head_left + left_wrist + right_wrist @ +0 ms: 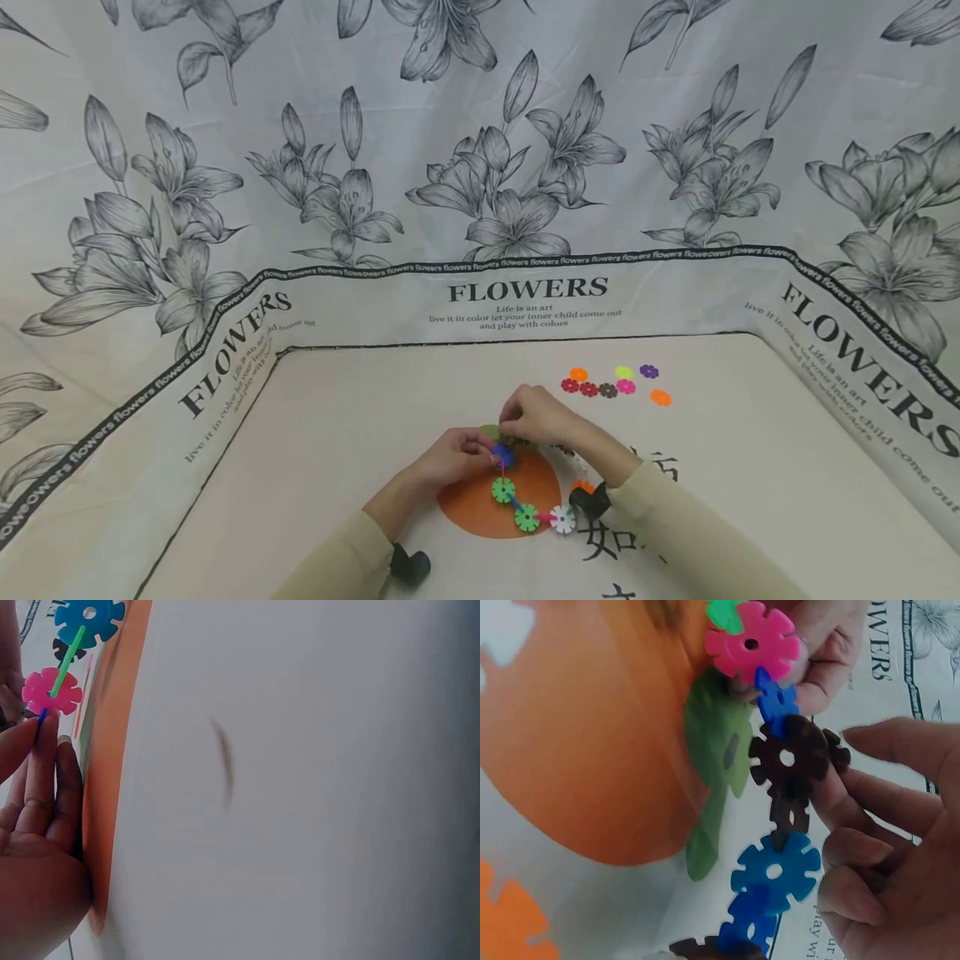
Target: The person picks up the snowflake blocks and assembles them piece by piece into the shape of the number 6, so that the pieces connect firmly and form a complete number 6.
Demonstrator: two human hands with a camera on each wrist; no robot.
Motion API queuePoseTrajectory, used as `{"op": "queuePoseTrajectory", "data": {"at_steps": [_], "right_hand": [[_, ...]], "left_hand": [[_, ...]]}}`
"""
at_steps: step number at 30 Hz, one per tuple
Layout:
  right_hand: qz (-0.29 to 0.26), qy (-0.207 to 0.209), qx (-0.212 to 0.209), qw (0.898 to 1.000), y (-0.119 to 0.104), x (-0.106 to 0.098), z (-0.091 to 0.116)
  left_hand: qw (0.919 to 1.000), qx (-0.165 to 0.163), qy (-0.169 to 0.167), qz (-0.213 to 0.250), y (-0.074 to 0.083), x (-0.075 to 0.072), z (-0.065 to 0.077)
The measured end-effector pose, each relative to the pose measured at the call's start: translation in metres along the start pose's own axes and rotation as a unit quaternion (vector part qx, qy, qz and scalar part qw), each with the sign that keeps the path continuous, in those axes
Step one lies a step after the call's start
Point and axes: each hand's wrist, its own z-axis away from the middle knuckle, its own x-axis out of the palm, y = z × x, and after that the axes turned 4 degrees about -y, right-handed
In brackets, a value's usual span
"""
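A chain of slotted snowflake discs hangs between the two hands over the orange round print (pixel 465 508). My left hand (pixel 450 458) pinches a blue disc (pixel 778 701) between thumb and fingers, beside a pink disc (pixel 751 643). With curled fingers, my right hand (pixel 540 414) pinches a small dark brown disc (pixel 838 750), edge-on behind a larger brown disc (pixel 787 757) of the chain. Teal (pixel 775 871) and blue pieces follow below it. Green discs (pixel 503 490) and a white disc (pixel 562 520) trail toward the front. The forearm hides part of the chain.
Loose discs lie at the back right, among them a purple disc (pixel 649 372), a pink disc (pixel 626 387) and an orange disc (pixel 661 397). Another orange disc (pixel 582 486) shows beside the right wrist. Flower-printed fabric (pixel 517 300) borders the table at the back and sides.
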Motion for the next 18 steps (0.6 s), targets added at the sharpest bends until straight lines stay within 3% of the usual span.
{"op": "queuePoseTrajectory", "data": {"at_steps": [4, 8, 18], "right_hand": [[-0.002, -0.05, -0.023, 0.998, 0.002, -0.006, 0.003], [0.006, -0.084, -0.019, 0.996, 0.005, -0.007, 0.008], [0.114, -0.042, -0.046, 0.992, 0.008, 0.004, 0.012]], "left_hand": [[1.0, -0.003, 0.002, 0.003, 0.0, 0.001, -0.001], [1.0, -0.002, 0.0, 0.006, -0.001, 0.001, -0.001], [1.0, -0.005, 0.005, 0.004, 0.0, -0.001, -0.002]]}}
